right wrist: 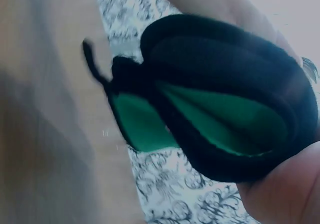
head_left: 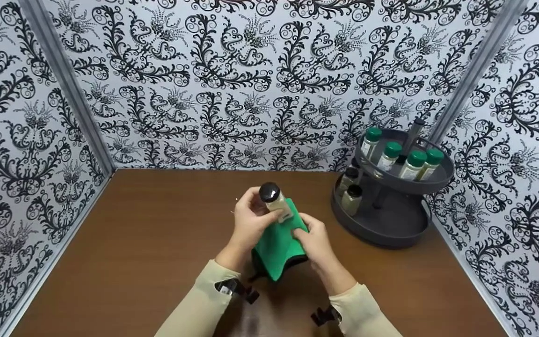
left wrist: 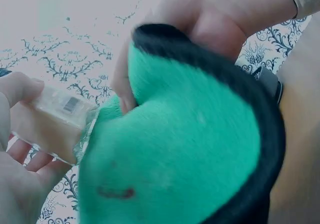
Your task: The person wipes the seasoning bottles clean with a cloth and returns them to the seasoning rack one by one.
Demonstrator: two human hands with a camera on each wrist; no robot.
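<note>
A spice jar (head_left: pixel 278 204) with a black cap stands tilted between the fingers and thumb of my left hand (head_left: pixel 247 223). Its clear body shows pale contents and a small label with a barcode (left wrist: pixel 72 103) in the left wrist view. My right hand (head_left: pixel 317 239) pinches a green cloth (head_left: pixel 273 255) with thick black edging. The cloth lies against the lower end of the jar, covering its base. In the right wrist view the black-edged cloth (right wrist: pixel 215 56) curls into a loop, with a short black tab sticking out.
At the right stands a dark two-tier round rack (head_left: pixel 391 236). Several green-capped jars (head_left: pixel 389 157) stand on its upper tier, and black-capped jars (head_left: pixel 352 200) on the lower one. Patterned walls (head_left: pixel 232 93) enclose the brown table (head_left: pixel 157 224) at the back and sides.
</note>
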